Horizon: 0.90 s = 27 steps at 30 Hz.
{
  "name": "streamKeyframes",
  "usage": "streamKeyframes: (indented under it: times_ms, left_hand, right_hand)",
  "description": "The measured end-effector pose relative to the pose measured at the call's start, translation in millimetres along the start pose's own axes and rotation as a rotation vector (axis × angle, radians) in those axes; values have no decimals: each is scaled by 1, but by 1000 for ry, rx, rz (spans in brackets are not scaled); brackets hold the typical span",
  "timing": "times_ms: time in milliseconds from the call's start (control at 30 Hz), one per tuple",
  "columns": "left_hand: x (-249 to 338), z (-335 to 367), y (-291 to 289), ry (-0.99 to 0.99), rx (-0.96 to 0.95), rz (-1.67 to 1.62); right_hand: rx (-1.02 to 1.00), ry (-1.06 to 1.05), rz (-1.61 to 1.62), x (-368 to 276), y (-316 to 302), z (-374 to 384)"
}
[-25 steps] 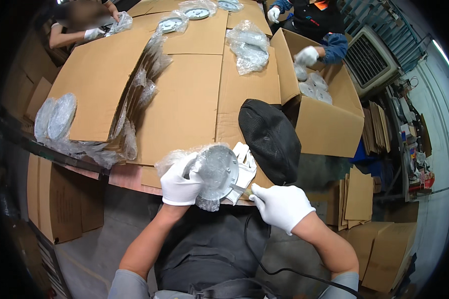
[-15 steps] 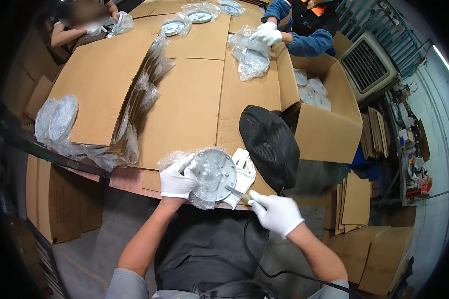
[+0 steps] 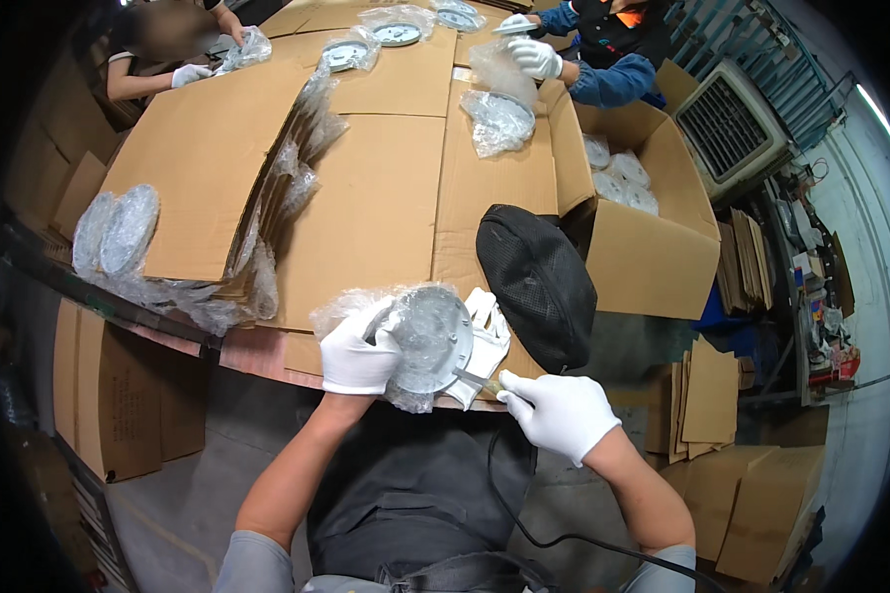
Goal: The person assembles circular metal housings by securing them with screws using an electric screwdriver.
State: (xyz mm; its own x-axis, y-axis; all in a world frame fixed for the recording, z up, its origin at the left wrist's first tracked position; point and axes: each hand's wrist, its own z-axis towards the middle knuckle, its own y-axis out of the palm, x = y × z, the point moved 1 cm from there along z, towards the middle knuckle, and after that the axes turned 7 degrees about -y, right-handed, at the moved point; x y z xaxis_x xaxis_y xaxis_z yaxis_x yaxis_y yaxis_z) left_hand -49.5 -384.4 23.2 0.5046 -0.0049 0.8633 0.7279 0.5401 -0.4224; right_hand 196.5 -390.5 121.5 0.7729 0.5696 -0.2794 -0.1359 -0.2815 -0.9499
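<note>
The grey disc (image 3: 439,338) at the tabletop's (image 3: 259,353) near edge looks stiff, its bubble wrap (image 3: 344,307) slippery, best held by the rim, where the left hand (image 3: 360,360) clamps it, the right hand (image 3: 566,415) gripping a bladed tool (image 3: 478,380).

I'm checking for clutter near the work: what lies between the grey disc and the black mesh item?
In the head view, an unworn white glove lies between the grey disc and the black mesh item.
</note>
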Motion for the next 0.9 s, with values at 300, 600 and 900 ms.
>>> streamKeyframes:
  times_ms: [300, 600, 900]
  left_hand:
    - [-16, -1, 3, -8, -21, -28]
    - [-17, -19, 15, -251, -3, -76]
    - [-8, -14, 4, -405, -149, -205]
  right_hand:
    - [-124, -14, -86, -8, 7, 8]
    - [370, 138, 286, 8, 85, -32]
    - [315, 130, 406, 7, 51, -41]
